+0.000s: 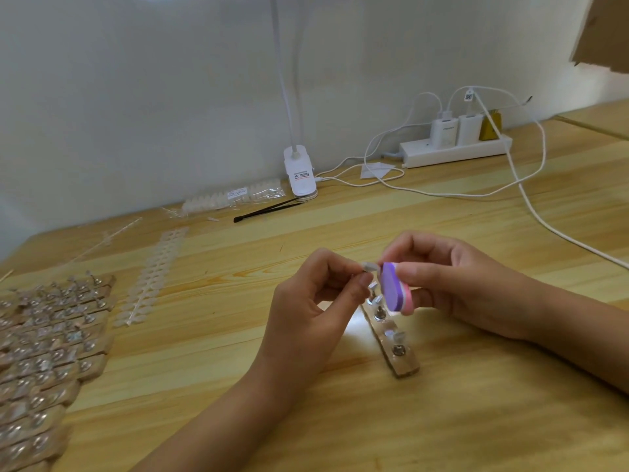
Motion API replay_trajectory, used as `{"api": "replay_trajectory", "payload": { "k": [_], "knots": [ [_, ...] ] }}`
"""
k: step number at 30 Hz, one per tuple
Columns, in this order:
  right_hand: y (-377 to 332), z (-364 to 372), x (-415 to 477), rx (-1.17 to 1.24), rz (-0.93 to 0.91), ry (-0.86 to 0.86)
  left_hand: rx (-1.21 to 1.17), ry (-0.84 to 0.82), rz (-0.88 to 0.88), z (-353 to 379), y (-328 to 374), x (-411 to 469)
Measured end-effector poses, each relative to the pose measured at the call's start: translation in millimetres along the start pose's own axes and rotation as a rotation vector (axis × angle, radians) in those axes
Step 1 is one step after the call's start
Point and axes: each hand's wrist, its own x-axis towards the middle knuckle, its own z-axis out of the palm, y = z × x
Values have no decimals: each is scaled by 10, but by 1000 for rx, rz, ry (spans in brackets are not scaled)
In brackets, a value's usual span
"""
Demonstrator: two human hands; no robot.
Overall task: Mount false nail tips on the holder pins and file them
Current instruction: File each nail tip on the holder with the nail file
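My left hand (316, 298) pinches a small clear nail tip (370, 266) between thumb and forefinger. My right hand (449, 284) grips a purple, white and pink buffer block (394, 289), whose purple face touches the tip's edge. Both hands hover just above a shiny holder strip (394, 338) lying on the wooden table; its metal pins carry mounted tips, and its far end is hidden behind the block and my fingers.
Several more holder strips with pins (47, 338) are stacked at the left edge. Sprues of nail tips (153, 277) and a bag of tips (235, 197) lie beyond. Black tweezers (269, 209), a clip lamp (299, 175), a power strip (456, 148) and cables (531, 202) occupy the back.
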Motion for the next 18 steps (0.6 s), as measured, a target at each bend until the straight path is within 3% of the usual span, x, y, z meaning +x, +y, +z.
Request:
{"api": "replay_trajectory", "payload": {
  "k": [6,10,14,18],
  "knots": [
    [-14,-75,34,38,-87,195,18,-31,1,18,16,-1],
    [7,2,18,12,-48,43,26,-25,14,10,17,1],
    [-26,-38,35,56,-78,239,42,-56,19,21,20,-13],
    [-20,34,3,23,-30,47,55,-25,33,10,28,-7]
  ]
}}
